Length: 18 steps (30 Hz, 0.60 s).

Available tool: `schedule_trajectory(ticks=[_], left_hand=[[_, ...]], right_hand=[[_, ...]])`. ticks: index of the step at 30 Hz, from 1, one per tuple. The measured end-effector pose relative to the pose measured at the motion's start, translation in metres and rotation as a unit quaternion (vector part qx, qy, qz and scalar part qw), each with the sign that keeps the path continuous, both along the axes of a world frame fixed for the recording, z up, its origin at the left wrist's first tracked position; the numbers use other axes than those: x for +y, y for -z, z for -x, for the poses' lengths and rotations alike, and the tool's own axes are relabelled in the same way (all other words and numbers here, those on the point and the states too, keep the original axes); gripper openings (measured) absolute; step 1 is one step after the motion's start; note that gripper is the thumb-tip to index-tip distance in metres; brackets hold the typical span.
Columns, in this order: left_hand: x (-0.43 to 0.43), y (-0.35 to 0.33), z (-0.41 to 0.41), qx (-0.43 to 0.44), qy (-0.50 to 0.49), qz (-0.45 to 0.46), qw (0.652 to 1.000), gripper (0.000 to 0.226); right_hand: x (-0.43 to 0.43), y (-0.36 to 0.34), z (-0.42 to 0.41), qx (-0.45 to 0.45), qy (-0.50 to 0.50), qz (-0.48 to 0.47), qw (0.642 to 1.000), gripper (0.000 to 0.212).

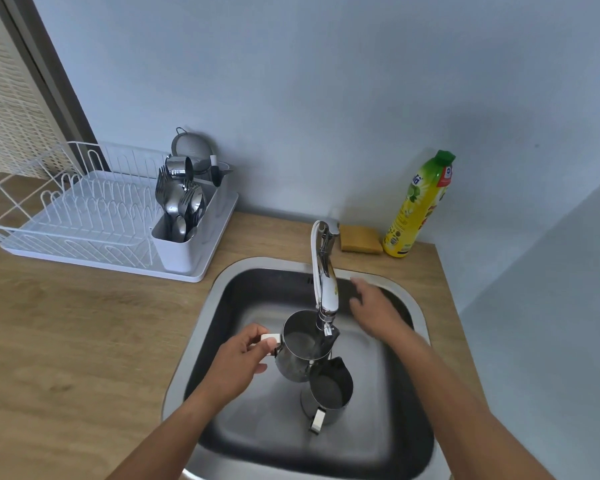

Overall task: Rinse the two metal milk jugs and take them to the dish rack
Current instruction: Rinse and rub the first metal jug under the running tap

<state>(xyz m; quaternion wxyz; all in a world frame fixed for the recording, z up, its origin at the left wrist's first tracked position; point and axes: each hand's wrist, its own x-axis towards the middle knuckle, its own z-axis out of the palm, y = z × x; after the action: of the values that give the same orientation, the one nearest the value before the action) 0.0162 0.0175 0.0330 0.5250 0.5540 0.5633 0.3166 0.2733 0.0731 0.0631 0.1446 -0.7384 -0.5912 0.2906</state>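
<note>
My left hand (245, 358) grips the handle of a metal milk jug (300, 344), holding it upright inside the sink (222, 292) right under the tap's spout (326, 320). A second, smaller metal milk jug (328, 393) stands on the sink floor just in front of the first, its handle toward me. My right hand (371, 306) hovers with fingers spread to the right of the tap, holding nothing. The white dish rack (84, 216) sits on the wooden counter at the far left.
The rack's cutlery holder (184, 216) is full of forks and spoons, with a strainer and a cup behind it. A yellow sponge (359, 239) and a yellow dish soap bottle (420, 206) stand behind the sink by the wall.
</note>
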Motion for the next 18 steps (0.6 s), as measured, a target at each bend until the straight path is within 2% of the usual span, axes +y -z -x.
schedule_trajectory(ticks=[2, 5, 10, 14, 18], left_hand=[[0.0, 0.0, 0.0, 0.0, -0.002, 0.0, 1.0, 0.009], [0.0, 0.001, 0.002, -0.006, -0.008, 0.004, 1.0, 0.009], [0.0, 0.004, 0.006, -0.012, -0.008, 0.012, 1.0, 0.011], [0.001, 0.006, 0.009, -0.022, -0.01, 0.021, 0.999, 0.012], [0.002, 0.007, 0.009, -0.02, -0.015, 0.024, 0.999, 0.012]], right_hand=[[-0.036, 0.017, 0.004, 0.021, -0.011, 0.06, 0.998, 0.063], [-0.079, 0.039, 0.019, 0.008, -0.038, 0.108, 0.993, 0.076], [-0.115, 0.065, 0.049, -0.067, -0.02, 0.073, 0.995, 0.102], [-0.116, 0.08, 0.051, -0.109, -0.002, 0.024, 0.994, 0.094], [-0.101, 0.079, 0.035, -0.138, -0.028, 0.01, 0.99, 0.093]])
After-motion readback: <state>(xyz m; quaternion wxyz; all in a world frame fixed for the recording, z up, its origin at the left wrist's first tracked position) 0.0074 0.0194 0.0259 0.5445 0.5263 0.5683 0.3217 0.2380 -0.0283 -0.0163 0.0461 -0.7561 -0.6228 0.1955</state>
